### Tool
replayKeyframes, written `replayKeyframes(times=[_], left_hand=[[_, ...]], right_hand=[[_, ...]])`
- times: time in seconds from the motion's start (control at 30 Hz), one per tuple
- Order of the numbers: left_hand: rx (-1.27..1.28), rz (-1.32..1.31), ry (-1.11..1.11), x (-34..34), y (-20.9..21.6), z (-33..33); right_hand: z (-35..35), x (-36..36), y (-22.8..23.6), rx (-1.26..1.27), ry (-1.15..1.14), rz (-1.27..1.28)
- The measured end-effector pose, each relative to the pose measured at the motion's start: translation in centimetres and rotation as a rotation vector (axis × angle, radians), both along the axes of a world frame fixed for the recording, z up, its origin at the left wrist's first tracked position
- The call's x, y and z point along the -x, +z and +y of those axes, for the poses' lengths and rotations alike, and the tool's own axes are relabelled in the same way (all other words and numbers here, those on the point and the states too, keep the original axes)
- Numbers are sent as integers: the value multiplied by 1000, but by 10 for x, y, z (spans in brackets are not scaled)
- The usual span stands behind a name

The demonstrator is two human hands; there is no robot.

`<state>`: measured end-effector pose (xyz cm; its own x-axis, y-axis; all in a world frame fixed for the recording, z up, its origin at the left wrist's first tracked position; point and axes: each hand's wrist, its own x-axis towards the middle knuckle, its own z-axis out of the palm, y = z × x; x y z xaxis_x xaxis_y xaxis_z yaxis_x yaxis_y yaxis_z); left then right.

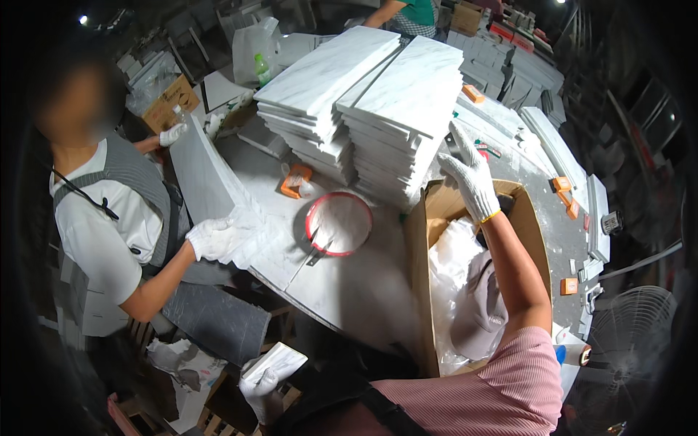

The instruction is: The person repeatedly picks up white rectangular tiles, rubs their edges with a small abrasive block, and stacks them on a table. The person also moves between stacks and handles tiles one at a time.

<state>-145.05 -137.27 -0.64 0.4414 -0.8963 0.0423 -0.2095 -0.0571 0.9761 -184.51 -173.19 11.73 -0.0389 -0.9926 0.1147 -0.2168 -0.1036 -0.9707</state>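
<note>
Low in the view, my left hand (260, 390), in a white knit glove, grips a small white marble tile piece (278, 361). My right hand (471, 178), gloved too, reaches forward over the cardboard box (416, 254) with thumb and fingers apart. It holds nothing and is close to the right-hand stack of marble slabs (407, 87); whether it touches the stack cannot be told. Another stack of marble slabs (327, 73) stands just left of that one. Inside the box lie a mauve cap (476, 316) and clear plastic wrapping (447, 265).
At left, a person in a grey vest (145, 189) holds a long marble slab (207, 171) with gloved hands. A red-rimmed round sieve (340, 224) lies on the dusty table (363, 291). Orange blocks (569, 286) lie to the right, near a fan (632, 334). Another person (418, 16) is behind the stacks.
</note>
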Motion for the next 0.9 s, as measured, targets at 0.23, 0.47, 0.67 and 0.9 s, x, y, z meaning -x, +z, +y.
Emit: replayKeyframes(times=[0.23,0.47,0.67,0.9], left_hand=[[-2,63,-118,27,34,-44],[-15,-45,-93,30,45,-51],[-10,52,-148,36,48,-64],[25,-62,-235,24,43,-62]], right_hand=[[-10,13,1,-17,69,71],[-12,7,-4,-34,123,86],[-11,11,-7,-8,108,59],[-14,10,-7,22,84,104]])
